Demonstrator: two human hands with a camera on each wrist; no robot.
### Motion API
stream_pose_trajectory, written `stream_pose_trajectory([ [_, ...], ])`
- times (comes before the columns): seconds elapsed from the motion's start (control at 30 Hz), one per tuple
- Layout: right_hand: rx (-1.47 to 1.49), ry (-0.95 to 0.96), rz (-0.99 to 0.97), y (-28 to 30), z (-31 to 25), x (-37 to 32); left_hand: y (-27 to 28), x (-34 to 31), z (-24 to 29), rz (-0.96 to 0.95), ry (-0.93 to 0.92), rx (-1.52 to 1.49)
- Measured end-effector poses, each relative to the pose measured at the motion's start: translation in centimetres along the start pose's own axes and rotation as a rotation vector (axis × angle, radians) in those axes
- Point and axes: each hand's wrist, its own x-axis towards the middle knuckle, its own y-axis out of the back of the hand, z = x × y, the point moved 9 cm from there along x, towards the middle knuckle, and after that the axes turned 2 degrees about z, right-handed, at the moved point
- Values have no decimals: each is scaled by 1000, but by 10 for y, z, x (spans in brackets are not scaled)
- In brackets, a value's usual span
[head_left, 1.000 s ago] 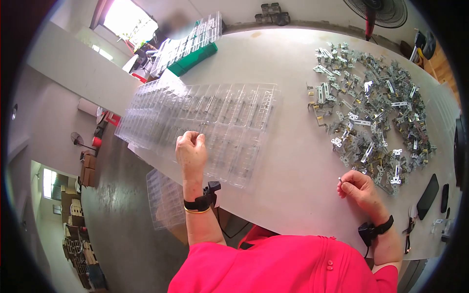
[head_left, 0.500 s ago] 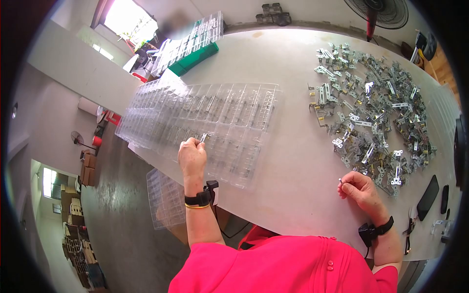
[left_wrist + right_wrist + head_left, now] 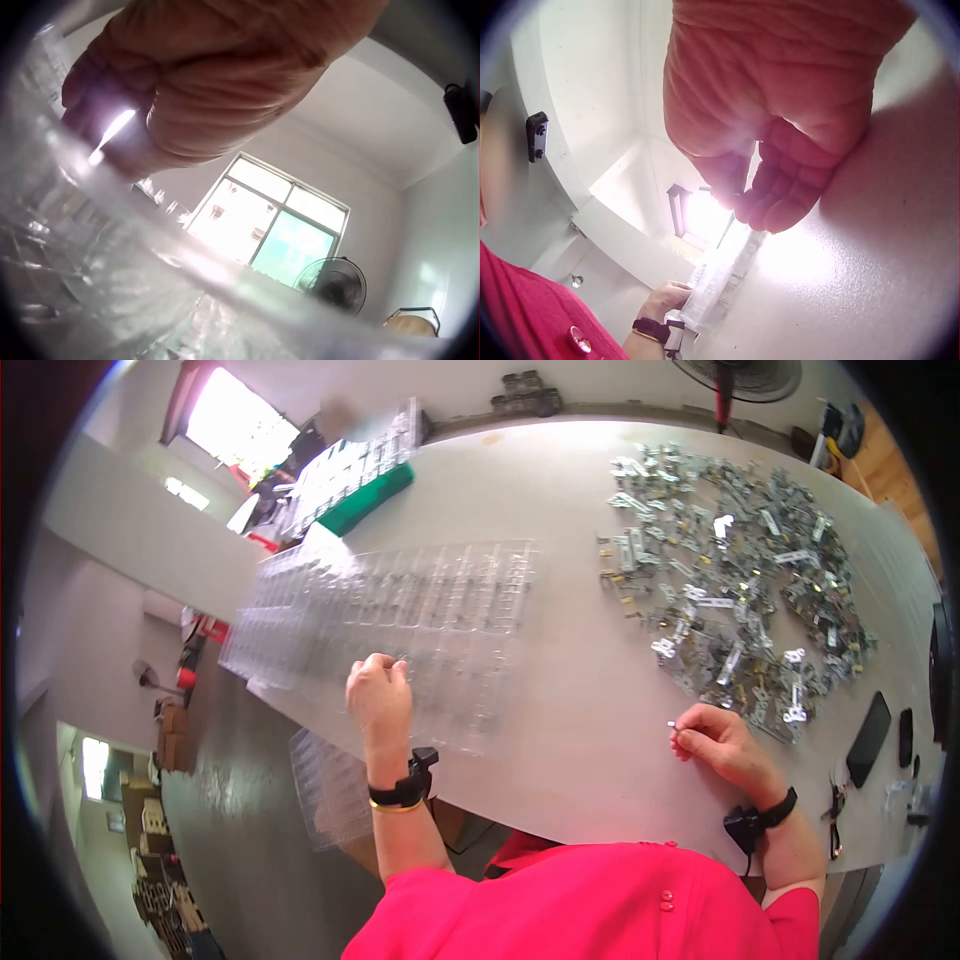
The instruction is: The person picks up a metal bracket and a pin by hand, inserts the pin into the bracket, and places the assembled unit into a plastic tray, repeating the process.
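Observation:
My left hand (image 3: 380,698) is over the near rows of a clear plastic tray (image 3: 515,550), its fingers curled and thumb against the forefinger. At those fingertips the left wrist view shows a shiny metal bracket (image 3: 116,133) as a bright strip; the rest of it is hidden by the hand. Thin metal parts lie in the tray's compartments. My right hand (image 3: 725,745) is low over the table, left of and nearer me than the metal pile. Thumb and forefinger pinch a small thin metal piece (image 3: 672,726), its tip poking out leftward.
A large pile of metal brackets (image 3: 740,580) covers the table's right side. A green bin (image 3: 365,500) with clear trays on it stands at the far left. A phone (image 3: 869,740) and a pair of cutters (image 3: 834,815) lie at the right. Another clear tray (image 3: 325,790) is below the left edge.
The whole view has shifted left. A bracket showed beyond the left fingertips half a second ago; now it is out of sight in the head view. The right hand keeps its pinch.

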Motion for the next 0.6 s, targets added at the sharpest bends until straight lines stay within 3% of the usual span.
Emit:
stream_pose_trajectory([
  [0.13,3,5,-39,0,3,0,21,-19,80,-26,-132,-314],
  [0.2,32,1,-22,2,5,0,24,-35,132,-91,-303,-627],
  [0.33,76,-3,-67,-1,2,-2,20,-76,223,-357,-520,-913],
  [0.37,90,-8,-97,-4,1,-3,15,-83,237,-363,-528,-920],
  [0.43,84,-14,-136,-3,3,-4,-4,-98,268,-554,-504,-1102],
  [0.6,30,-19,-178,-5,2,-6,-63,-94,298,-535,-467,-1083],
])
